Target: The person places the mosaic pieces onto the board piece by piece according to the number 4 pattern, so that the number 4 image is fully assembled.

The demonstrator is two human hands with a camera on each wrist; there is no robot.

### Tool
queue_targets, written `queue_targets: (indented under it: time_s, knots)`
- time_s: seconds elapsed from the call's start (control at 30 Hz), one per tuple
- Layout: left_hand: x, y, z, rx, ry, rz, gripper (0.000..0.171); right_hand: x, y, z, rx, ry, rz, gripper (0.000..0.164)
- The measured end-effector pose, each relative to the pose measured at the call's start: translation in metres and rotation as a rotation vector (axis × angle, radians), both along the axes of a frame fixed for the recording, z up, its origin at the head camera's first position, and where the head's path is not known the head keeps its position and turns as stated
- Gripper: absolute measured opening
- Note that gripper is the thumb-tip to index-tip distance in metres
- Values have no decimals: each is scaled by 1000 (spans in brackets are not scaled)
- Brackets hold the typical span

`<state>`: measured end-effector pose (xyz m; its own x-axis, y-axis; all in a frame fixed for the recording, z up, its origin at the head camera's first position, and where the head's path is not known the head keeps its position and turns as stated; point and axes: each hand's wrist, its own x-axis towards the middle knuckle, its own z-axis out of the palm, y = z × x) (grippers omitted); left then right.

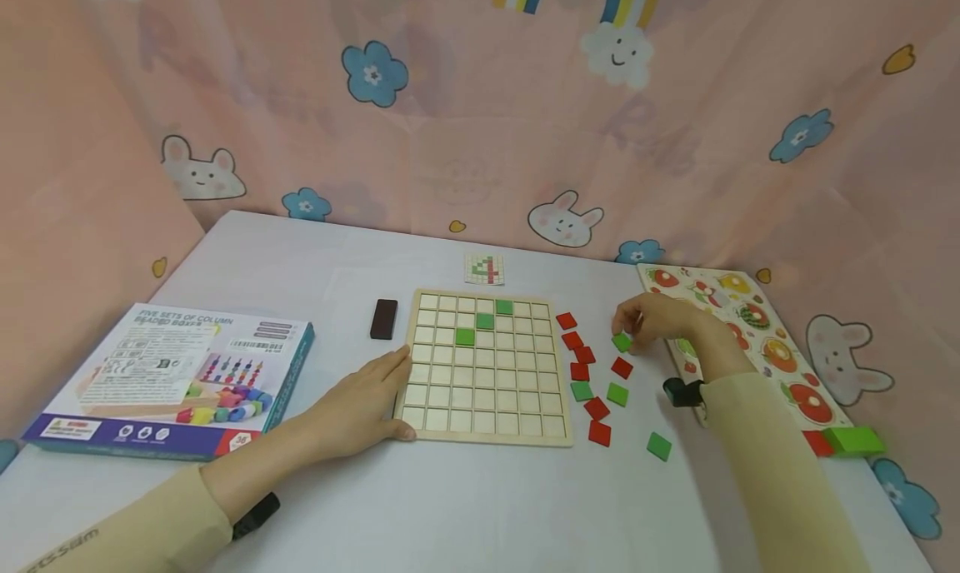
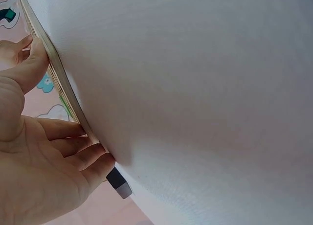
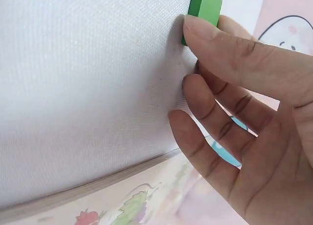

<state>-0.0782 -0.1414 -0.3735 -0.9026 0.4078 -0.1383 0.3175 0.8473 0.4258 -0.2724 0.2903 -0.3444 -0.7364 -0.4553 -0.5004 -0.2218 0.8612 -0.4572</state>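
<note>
A wooden grid board (image 1: 483,396) lies flat on the table, with three green square tiles in its upper cells, one of them this green tile (image 1: 465,336). My left hand (image 1: 358,408) rests along the board's left edge, thumb and fingers extended; the left wrist view shows the fingertips touching the board's side. Right of the board, my right hand (image 1: 660,319) pinches a green tile (image 3: 208,7) between thumb and forefinger, the tile tilted at the tabletop. Around it lie several loose red tiles (image 1: 621,367) and a few green tiles (image 1: 617,395).
Behind the board lies a small pattern card (image 1: 483,269) showing a green and red 4. A dark brown block (image 1: 384,319) is left of the board. Farther left lies a boxed bead set (image 1: 172,381). At right are a fruit picture board (image 1: 757,323) and a green block (image 1: 855,441).
</note>
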Motion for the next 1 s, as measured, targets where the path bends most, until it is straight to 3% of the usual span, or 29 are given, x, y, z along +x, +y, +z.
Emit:
queue_targets:
  time_s: [0.33, 0.57, 1.0]
  knots:
    - [0, 0, -1, -1, 3, 1, 94, 0, -8, 8, 73, 51, -33, 15]
    - [0, -2, -2, 0, 1, 4, 94, 5, -39, 11, -137, 70, 4, 14]
    - [0, -1, -2, 5, -1, -2, 94, 36, -159, -5, -404, 195, 132, 13]
